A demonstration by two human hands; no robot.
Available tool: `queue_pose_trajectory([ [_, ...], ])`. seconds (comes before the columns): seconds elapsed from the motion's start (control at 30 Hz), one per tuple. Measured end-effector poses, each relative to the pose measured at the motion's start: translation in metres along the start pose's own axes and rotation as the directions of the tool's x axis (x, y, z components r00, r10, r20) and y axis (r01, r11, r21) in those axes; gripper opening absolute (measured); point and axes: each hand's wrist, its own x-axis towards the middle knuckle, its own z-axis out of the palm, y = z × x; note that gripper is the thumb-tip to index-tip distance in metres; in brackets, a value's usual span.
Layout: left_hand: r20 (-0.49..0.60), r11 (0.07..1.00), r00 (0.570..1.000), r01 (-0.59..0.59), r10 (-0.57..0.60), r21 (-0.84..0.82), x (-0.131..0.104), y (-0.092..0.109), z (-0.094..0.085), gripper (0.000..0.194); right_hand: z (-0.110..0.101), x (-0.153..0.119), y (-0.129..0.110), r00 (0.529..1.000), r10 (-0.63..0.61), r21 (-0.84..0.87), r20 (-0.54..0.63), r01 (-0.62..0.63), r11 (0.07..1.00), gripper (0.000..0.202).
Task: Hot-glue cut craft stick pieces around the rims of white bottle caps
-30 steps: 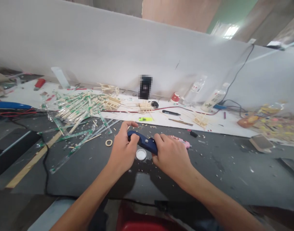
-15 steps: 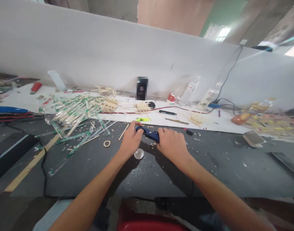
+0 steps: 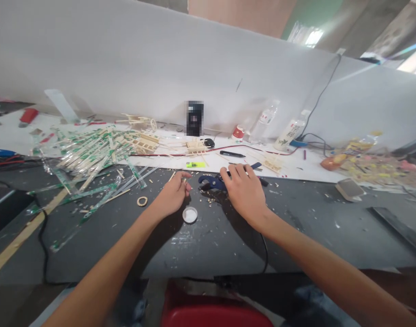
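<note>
My right hand (image 3: 246, 193) is wrapped over a blue hook-jawed hand cutter (image 3: 211, 182) just above the grey table. The cutter's curved jaw points left with a gap showing, and a handle sticks out beyond the fingers. To its left, my left hand (image 3: 172, 194) is apart from the tool with thumb and fingers pinched. Something small and pale seems to be between them, too small to make out. A small round clear dish (image 3: 190, 215) lies below the hands. Small wood scraps (image 3: 208, 201) are scattered under the cutter. A wooden ring (image 3: 142, 201) lies left of my left hand.
Plastic-wrapped wooden sticks (image 3: 88, 154) are heaped at the left. Behind the hands are a yellow-green highlighter (image 3: 195, 164), a black pen (image 3: 232, 154) and small wooden frames (image 3: 197, 146). Bottles (image 3: 292, 131) stand by the white partition (image 3: 126, 59). A cable (image 3: 265, 254) hangs near the front edge.
My left hand has let go of the cutter's front end and moved left. The cutter's jaw and handles have opened in my right hand. The camera's view has shifted slightly.
</note>
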Motion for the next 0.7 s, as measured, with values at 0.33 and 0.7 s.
queue_pose_trajectory([
  [0.33,0.002,0.949,0.973,-0.224,0.231,-0.222,-0.052,0.037,-0.002,0.015,-0.022,-0.018,0.000,0.971,0.238,0.361,-0.003,-0.221,0.906,0.041],
  [0.7,-0.063,0.901,0.944,-0.327,0.323,-0.286,-0.079,0.048,-0.003,0.019,-0.043,-0.038,-0.027,0.981,0.196,0.644,0.000,-0.150,0.750,0.032],
])
